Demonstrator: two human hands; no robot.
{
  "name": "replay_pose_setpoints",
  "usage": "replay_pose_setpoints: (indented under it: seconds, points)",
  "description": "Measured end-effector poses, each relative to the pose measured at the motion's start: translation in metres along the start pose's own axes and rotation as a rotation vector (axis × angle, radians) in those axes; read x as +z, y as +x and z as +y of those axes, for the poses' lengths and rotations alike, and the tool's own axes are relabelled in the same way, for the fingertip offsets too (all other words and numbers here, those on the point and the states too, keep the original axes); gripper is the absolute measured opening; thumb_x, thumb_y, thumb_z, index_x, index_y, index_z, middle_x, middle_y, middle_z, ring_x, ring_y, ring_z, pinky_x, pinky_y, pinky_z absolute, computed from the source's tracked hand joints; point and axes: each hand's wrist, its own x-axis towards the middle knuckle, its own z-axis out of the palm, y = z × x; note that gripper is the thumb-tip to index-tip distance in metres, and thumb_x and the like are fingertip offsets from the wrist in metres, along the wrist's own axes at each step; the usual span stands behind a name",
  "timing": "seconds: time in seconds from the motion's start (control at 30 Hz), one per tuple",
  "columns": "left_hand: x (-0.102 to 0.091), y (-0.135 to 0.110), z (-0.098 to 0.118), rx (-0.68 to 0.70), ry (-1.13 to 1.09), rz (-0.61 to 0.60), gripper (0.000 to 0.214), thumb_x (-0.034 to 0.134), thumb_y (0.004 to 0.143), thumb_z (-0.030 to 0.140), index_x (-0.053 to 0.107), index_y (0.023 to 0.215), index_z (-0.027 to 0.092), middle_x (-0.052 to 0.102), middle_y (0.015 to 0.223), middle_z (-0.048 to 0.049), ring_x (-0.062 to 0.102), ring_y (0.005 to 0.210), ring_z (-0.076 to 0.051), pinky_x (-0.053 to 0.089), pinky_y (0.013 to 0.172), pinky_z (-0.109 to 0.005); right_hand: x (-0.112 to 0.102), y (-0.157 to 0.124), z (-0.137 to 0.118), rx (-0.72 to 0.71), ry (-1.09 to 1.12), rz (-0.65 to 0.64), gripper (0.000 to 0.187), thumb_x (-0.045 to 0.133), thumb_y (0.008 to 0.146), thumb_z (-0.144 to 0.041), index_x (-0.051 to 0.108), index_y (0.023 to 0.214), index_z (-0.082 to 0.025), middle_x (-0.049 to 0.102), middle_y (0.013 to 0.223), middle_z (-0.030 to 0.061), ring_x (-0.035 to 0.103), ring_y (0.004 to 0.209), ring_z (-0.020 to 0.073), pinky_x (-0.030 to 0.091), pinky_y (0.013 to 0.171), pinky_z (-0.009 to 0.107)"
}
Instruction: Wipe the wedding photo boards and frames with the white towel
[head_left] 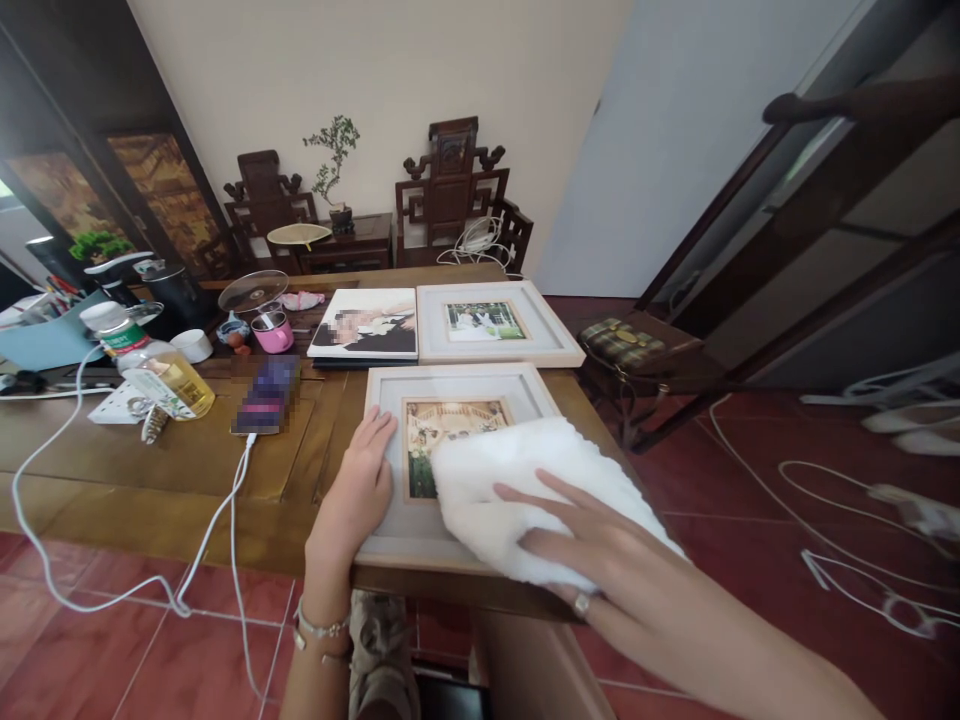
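Observation:
A light wood picture frame (384,540) lies flat near the table's front edge, with a photo (420,440) set in a grey mount. My left hand (366,478) holds this frame by its left side, fingers laid over the border. Under my right hand (581,535) is a fluffy white cloth (517,455), held by the fingers and pressed on the frame's right part. The cloth hides the frame's lower right corner and some of the photo.
Behind lie a second framed photo (551,345) and a photo panel (367,320). On the left are a charging phone (266,395), a pink mug (274,333), a bottle (169,370) and a power strip (120,402). A white cable (234,530) hangs over the front edge. A plaid bag (622,345) stands right.

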Motion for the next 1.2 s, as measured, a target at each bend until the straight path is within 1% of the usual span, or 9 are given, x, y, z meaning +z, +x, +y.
replay_pose_setpoints:
  seconds: [0.17,0.27,0.37,0.5,0.6,0.77,0.93,1.07,1.2]
  points:
    - [-0.003,0.000,0.004,-0.009,0.023,-0.042,0.057,0.034,0.081,-0.002,0.048,0.136,0.007,0.045,0.146,-0.0184,0.028,0.145,-0.023,0.027,0.119,-0.048,0.010,0.015,0.045,0.059,-0.162,0.082,0.040,0.042,0.075,-0.006,0.065,0.103,-0.022,0.066,0.123,0.0099,0.056,0.122,0.0262,0.044,0.104,0.049]
    - [-0.004,0.001,0.004,0.003,0.033,-0.044,0.058,0.034,0.082,-0.002,0.048,0.137,0.009,0.046,0.146,-0.0173,0.028,0.145,-0.023,0.028,0.119,-0.048,0.014,0.031,0.077,0.163,-0.248,0.134,0.035,0.041,0.081,-0.010,0.064,0.105,-0.021,0.070,0.114,0.0103,0.063,0.110,0.0257,0.042,0.106,0.049]
    - [-0.005,0.003,0.004,-0.007,0.043,-0.063,0.058,0.035,0.081,-0.002,0.048,0.137,0.011,0.045,0.147,-0.0168,0.029,0.145,-0.024,0.029,0.118,-0.050,0.019,0.041,0.091,0.228,-0.274,0.160,0.036,0.040,0.083,-0.011,0.062,0.111,-0.018,0.071,0.110,0.0120,0.065,0.105,0.0274,0.041,0.105,0.052]
    - [-0.007,0.006,0.007,-0.029,0.066,-0.086,0.057,0.033,0.083,-0.002,0.047,0.137,0.009,0.043,0.148,-0.0175,0.028,0.145,-0.025,0.029,0.117,-0.052,0.025,0.037,0.079,0.171,-0.269,0.144,0.036,0.041,0.078,-0.006,0.065,0.104,-0.015,0.067,0.118,0.0178,0.050,0.128,0.0287,0.034,0.109,0.056]
    - [-0.008,0.007,0.011,-0.032,0.070,-0.070,0.055,0.031,0.086,0.000,0.046,0.138,0.010,0.044,0.148,-0.0165,0.029,0.144,-0.024,0.029,0.117,-0.051,0.025,0.024,0.062,0.112,-0.215,0.111,0.036,0.042,0.076,-0.005,0.065,0.101,-0.015,0.068,0.117,0.0181,0.049,0.129,0.0275,0.034,0.109,0.057]
    - [-0.005,0.004,0.008,-0.021,0.045,-0.052,0.056,0.033,0.085,-0.001,0.048,0.136,0.014,0.045,0.147,-0.0150,0.029,0.144,-0.024,0.028,0.117,-0.052,0.008,0.000,0.027,0.014,-0.133,0.075,0.041,0.041,0.069,-0.004,0.065,0.097,-0.022,0.066,0.123,0.0125,0.052,0.126,0.0273,0.044,0.103,0.056]
    - [-0.005,0.003,0.003,-0.006,0.029,-0.060,0.058,0.034,0.083,-0.002,0.047,0.137,0.013,0.045,0.147,-0.0158,0.029,0.144,-0.024,0.029,0.117,-0.051,-0.003,-0.014,-0.005,-0.055,-0.094,0.099,0.051,0.040,0.060,-0.002,0.063,0.098,-0.027,0.065,0.126,0.0047,0.051,0.128,0.0238,0.052,0.096,0.047]
    - [-0.004,0.002,0.002,-0.010,0.043,-0.067,0.055,0.034,0.085,0.000,0.048,0.136,0.012,0.044,0.148,-0.0158,0.028,0.145,-0.025,0.028,0.117,-0.053,0.006,-0.008,0.002,-0.020,-0.124,0.101,0.042,0.040,0.067,-0.001,0.063,0.094,-0.024,0.067,0.122,0.0090,0.053,0.126,0.0223,0.046,0.103,0.047]
    - [-0.003,0.002,0.003,-0.016,0.042,-0.068,0.050,0.034,0.088,0.002,0.049,0.134,0.013,0.045,0.147,-0.0162,0.028,0.145,-0.025,0.028,0.116,-0.055,0.015,0.015,0.039,0.040,-0.213,0.098,0.039,0.041,0.072,-0.004,0.064,0.099,-0.020,0.069,0.117,0.0135,0.054,0.124,0.0245,0.040,0.107,0.050]
